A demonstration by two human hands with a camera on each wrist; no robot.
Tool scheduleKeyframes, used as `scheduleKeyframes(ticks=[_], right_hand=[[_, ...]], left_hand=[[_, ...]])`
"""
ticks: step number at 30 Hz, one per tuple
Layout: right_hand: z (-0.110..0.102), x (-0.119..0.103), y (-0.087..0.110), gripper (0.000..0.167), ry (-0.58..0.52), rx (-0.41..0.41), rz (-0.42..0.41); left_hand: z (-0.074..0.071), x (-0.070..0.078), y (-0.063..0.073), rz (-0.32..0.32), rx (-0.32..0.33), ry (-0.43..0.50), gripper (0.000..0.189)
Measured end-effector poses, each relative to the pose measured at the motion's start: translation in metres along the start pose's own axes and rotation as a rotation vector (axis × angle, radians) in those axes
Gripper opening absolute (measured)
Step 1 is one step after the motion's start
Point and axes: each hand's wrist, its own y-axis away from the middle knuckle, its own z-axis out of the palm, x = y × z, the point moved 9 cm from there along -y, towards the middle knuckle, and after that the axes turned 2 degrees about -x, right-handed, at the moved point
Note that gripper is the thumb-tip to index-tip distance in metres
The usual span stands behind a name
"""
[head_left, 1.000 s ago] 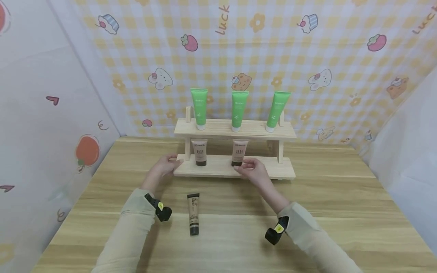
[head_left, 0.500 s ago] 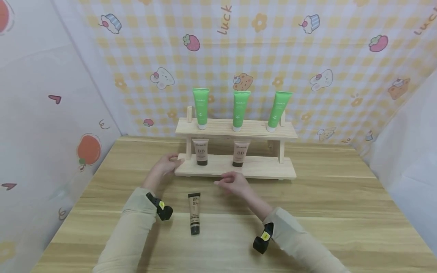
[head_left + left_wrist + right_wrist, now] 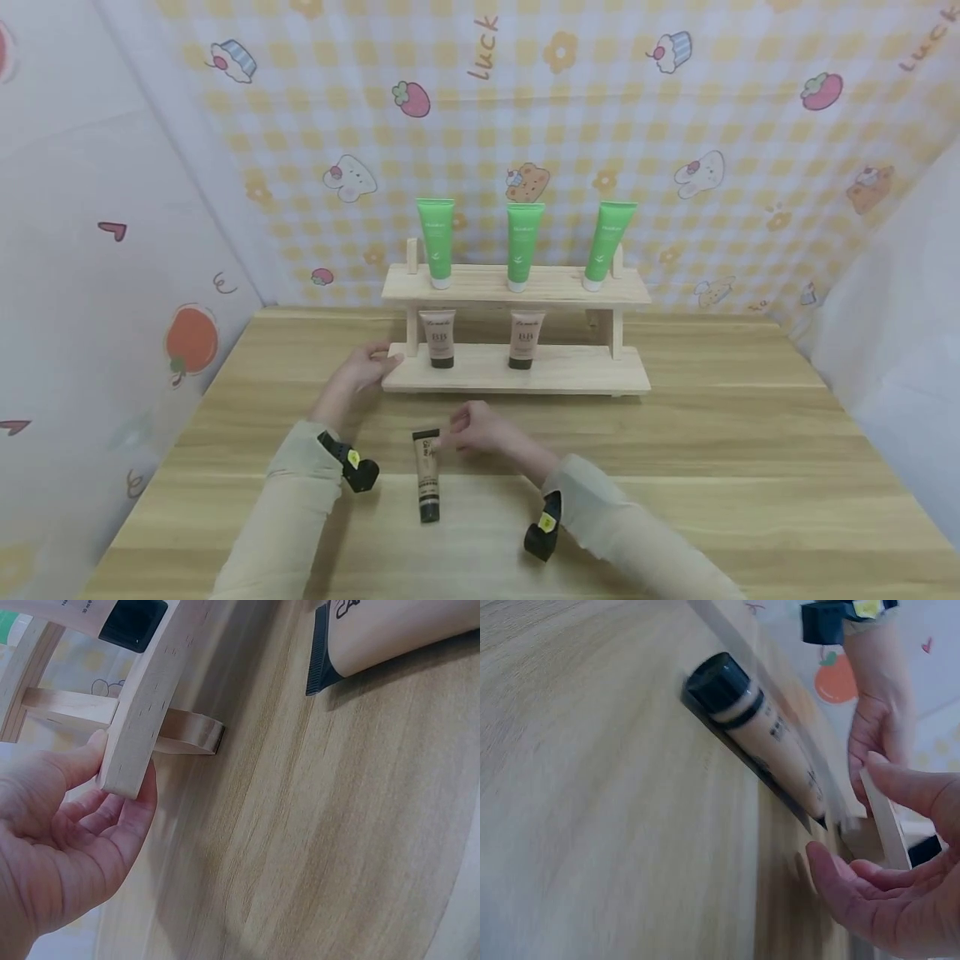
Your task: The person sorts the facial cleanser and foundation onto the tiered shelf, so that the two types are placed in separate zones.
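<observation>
My left hand point(image 3: 358, 372) grips the left end of the lower board of a two-tier wooden display shelf point(image 3: 480, 375), thumb on top and fingers beneath in the left wrist view. On the table lies a tan squeeze tube point(image 3: 427, 471) with a black cap toward me. Beside its crimped end is my right hand point(image 3: 478, 428), holding nothing, thumb and fingers spread apart in the right wrist view. Two pinkish BB cream tubes point(image 3: 441, 337) stand cap down on the lower board, at the left and the middle.
Three green tubes point(image 3: 522, 244) stand in a row on the upper board, the right one leaning. Behind the table point(image 3: 720, 467) hangs a yellow checked cloth point(image 3: 480, 125). White patterned sheets point(image 3: 135, 275) close off both sides.
My right hand has left the middle BB cream tube, which stays on the lower board, and moved forward-left toward me, to the tan tube. My left hand keeps its grip on the shelf.
</observation>
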Motion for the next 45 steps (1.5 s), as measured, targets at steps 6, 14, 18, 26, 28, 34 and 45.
scheduleKeyframes(ticks=[6, 14, 18, 26, 28, 34, 45], right_hand=[[0.019, -0.006, 0.002, 0.047, 0.117, 0.032, -0.008], [0.035, -0.015, -0.002, 0.029, 0.202, 0.019, -0.080], [0.035, -0.014, -0.005, 0.032, 0.217, 0.017, -0.039], [0.034, -0.005, -0.012, 0.032, -0.005, -0.027, 0.026], [0.032, -0.002, -0.013, 0.033, -0.053, -0.039, 0.034], [0.025, 0.008, -0.012, 0.041, -0.128, -0.083, 0.071], [-0.002, 0.014, -0.003, 0.060, -0.128, -0.069, 0.066]], left_hand=[[0.000, -0.001, 0.002, -0.007, -0.005, 0.010, 0.059], [-0.001, 0.000, 0.002, -0.013, -0.003, -0.007, 0.058], [0.000, 0.001, 0.003, -0.013, -0.011, -0.016, 0.060], [-0.001, 0.003, 0.003, -0.002, -0.017, 0.001, 0.060], [0.000, 0.003, 0.003, -0.001, -0.020, -0.005, 0.060], [0.001, 0.002, 0.004, -0.007, -0.026, -0.015, 0.061], [0.001, 0.002, 0.004, -0.020, -0.029, -0.004, 0.062]])
